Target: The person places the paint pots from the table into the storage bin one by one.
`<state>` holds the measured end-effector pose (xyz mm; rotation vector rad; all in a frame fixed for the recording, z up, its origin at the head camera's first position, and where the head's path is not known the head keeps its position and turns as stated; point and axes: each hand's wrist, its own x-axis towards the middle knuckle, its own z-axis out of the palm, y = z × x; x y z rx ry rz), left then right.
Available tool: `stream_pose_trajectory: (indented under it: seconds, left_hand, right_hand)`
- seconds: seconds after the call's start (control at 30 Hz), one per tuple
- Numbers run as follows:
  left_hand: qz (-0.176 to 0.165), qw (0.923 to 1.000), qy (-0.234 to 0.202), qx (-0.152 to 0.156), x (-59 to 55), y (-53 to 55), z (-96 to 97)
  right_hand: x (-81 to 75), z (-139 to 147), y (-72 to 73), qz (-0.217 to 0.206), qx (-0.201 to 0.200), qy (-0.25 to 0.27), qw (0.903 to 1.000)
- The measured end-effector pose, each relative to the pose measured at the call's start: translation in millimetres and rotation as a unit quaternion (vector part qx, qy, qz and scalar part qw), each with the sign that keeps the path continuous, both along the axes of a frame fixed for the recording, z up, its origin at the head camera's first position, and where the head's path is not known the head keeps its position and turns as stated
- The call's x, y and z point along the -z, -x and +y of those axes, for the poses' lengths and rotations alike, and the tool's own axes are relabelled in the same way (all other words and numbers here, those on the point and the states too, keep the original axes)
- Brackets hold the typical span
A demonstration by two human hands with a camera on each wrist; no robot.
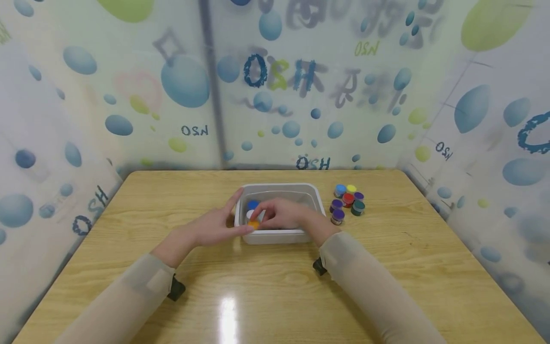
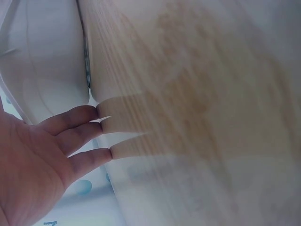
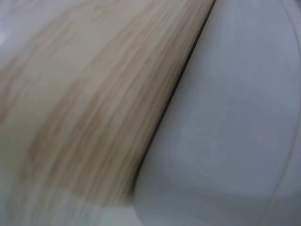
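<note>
A white plastic tub (image 1: pixel 281 237) stands near the middle of the table. Inside its left end are small paint jars: one with a blue lid (image 1: pixel 252 205), one with a white lid (image 1: pixel 249 214) and one with an orange lid (image 1: pixel 255 224). My right hand (image 1: pixel 283 213) reaches into the tub, its thumb and forefinger pinching the orange-lidded jar. Spread around the tub's left front corner is my left hand (image 1: pixel 215 228), thumb along the front rim. In the left wrist view, straight fingers of the left hand (image 2: pixel 35 162) touch the tabletop beside the tub (image 2: pixel 47 56). The right wrist view shows only the tub wall (image 3: pixel 221 122) and table.
Right of the tub stands a loose group of several paint jars, with red (image 1: pixel 348 198), light blue (image 1: pixel 340 190), yellow (image 1: pixel 351 189), dark green (image 1: pixel 358 207) and purple (image 1: pixel 338 216) lids. The wooden table (image 1: pixel 180 191) ends at a patterned curtain (image 1: pixel 275 119) behind.
</note>
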<state>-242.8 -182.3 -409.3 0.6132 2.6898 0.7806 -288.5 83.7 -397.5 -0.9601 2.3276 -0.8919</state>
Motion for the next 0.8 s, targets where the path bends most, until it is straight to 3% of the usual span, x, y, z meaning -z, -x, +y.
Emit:
stream_pose_trajectory:
  seconds: [0.6,0.8]
  left_hand:
    - [-0.003,1.0,0.004,0.0,-2.3,-1.2,-1.3]
    - [-0.001,1.0,0.007,-0.003,-2.2,-1.5,-0.6]
  right_hand:
    - [2.3,-0.4,1.0,-0.011,0.004,0.002,0.9999]
    - [1.8,4.8,3.0,-0.039,0.016,0.023,0.9989]
